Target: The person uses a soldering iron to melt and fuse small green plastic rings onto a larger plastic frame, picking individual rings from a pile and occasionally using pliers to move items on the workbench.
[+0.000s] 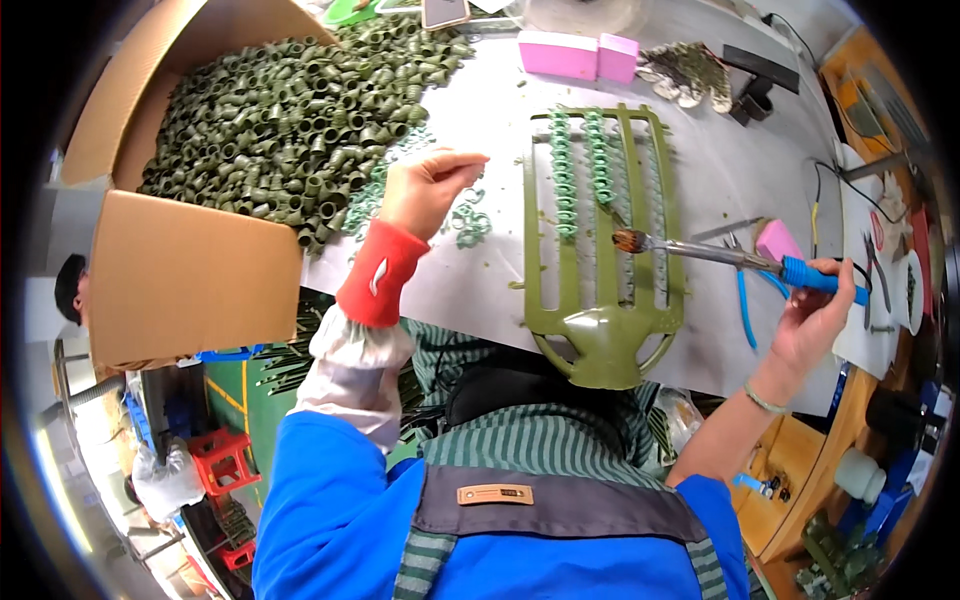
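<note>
My right hand (805,325) grips the blue handle of a soldering iron (715,253) with a metal shaft and a browned tip. Its tip is over an olive-green plastic frame (605,350) with long slots, lying on the table. Two rows of small light-green rings (563,175) run along the frame's bars at the far left. My left hand (430,190), in a red wristband, is raised left of the frame with thumb and fingers pinched together; anything between them is too small to tell. Below it lie loose light-green rings (470,218).
At the left, a cardboard box (195,275) and a large heap of olive-green tube pieces (310,130) take up the table. Pink blocks (557,54), a dirty glove (690,72) and a black stand (757,80) sit at the back. Blue-handled pliers (746,310) lie near my right hand.
</note>
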A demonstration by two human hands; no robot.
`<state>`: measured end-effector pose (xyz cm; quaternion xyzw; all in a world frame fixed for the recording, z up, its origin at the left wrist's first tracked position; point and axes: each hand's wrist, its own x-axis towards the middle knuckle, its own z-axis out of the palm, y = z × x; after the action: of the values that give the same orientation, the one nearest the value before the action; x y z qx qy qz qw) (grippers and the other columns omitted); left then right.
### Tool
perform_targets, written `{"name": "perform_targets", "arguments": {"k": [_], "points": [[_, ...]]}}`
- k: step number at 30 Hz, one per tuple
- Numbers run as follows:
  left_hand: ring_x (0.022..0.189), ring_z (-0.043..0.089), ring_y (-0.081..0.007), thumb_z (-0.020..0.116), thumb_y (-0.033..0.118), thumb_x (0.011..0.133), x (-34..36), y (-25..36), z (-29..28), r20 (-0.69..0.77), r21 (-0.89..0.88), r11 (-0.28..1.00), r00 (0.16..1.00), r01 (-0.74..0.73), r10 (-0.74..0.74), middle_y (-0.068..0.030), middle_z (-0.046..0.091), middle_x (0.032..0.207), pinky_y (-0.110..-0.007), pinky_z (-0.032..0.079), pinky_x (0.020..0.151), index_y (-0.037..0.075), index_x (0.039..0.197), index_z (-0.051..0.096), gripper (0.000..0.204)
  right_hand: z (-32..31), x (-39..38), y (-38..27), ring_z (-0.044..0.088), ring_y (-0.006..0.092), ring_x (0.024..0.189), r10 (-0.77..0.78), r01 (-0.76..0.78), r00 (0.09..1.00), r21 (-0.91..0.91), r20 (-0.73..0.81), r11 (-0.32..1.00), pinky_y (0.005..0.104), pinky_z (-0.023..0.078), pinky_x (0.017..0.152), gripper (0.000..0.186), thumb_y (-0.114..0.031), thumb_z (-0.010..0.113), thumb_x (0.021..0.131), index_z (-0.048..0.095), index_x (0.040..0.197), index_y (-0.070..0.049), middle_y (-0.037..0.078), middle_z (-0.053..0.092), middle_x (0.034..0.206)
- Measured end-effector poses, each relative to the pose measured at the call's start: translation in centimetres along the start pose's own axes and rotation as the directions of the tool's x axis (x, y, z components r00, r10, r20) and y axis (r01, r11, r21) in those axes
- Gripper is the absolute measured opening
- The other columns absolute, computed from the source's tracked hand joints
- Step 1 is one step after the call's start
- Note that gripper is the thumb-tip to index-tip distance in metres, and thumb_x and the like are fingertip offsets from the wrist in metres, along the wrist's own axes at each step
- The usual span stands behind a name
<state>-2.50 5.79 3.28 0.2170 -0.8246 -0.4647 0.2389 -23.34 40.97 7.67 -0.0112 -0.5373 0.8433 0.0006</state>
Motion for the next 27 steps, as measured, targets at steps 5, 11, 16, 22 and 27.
{"name": "perform_targets", "arguments": {"k": [5,11,16,22,27], "points": [[0.081,0.064,-0.0091,0.065,0.005,0.084,-2.1,6.5,4.8,0.194,0.048,0.994,0.977,-0.094,0.083,-0.0035,0.07,0.094,-0.022,0.051,0.072,0.007,0.1,0.07,0.017,1.1,-0.3,0.5,0.044,0.0076,0.051,-0.035,0.036,0.999,-0.053,0.018,0.998,0.0208,0.032,0.048,0.032,-0.03,0.057,0.09,0.057,0.068,-0.007,0.001,0.055,0.062],[0.079,0.063,-0.0193,0.067,0.008,0.081,-0.7,6.5,8.3,0.172,0.198,0.915,0.932,-0.351,0.32,-0.0028,0.068,0.085,-0.027,0.051,0.071,0.009,0.092,0.071,0.011,1.2,0.0,1.9,0.046,0.0081,0.047,-0.05,0.051,0.999,-0.057,0.018,0.997,0.0206,0.035,0.046,0.033,-0.03,0.06,0.088,0.06,0.068,-0.004,0.003,0.055,0.058],[0.086,0.058,-0.0199,0.069,0.011,0.075,0.2,5.6,10.0,0.215,0.375,0.753,0.84,-0.542,0.497,0.001,0.069,0.08,-0.03,0.05,0.077,0.014,0.086,0.072,0.012,1.2,0.4,3.2,0.05,0.0098,0.048,-0.002,0.001,0.998,0.004,0.057,1.0,0.0219,0.039,0.046,0.032,-0.027,0.061,0.088,0.062,0.07,-0.001,0.007,0.062,0.066],[0.088,0.057,-0.0207,0.069,0.012,0.076,0.1,5.1,9.8,0.237,0.394,0.754,0.851,-0.525,0.468,0.0006,0.069,0.081,-0.031,0.049,0.079,0.013,0.087,0.072,0.012,1.7,-0.1,2.2,0.046,0.0086,0.046,-0.035,0.035,0.999,-0.055,0.017,0.998,0.0205,0.036,0.045,0.034,-0.029,0.06,0.089,0.061,0.067,-0.003,0.004,0.058,0.06],[0.082,0.059,-0.02,0.069,0.012,0.079,1.2,5.4,8.5,0.255,0.306,0.772,0.829,-0.558,0.498,-0.0004,0.068,0.087,-0.03,0.05,0.075,0.012,0.094,0.07,0.014,0.9,0.0,0.6,0.043,0.0071,0.047,-0.044,0.043,0.998,-0.02,-0.041,0.999,0.0207,0.031,0.045,0.033,-0.03,0.056,0.09,0.057,0.067,-0.006,0.001,0.053,0.06]]}}
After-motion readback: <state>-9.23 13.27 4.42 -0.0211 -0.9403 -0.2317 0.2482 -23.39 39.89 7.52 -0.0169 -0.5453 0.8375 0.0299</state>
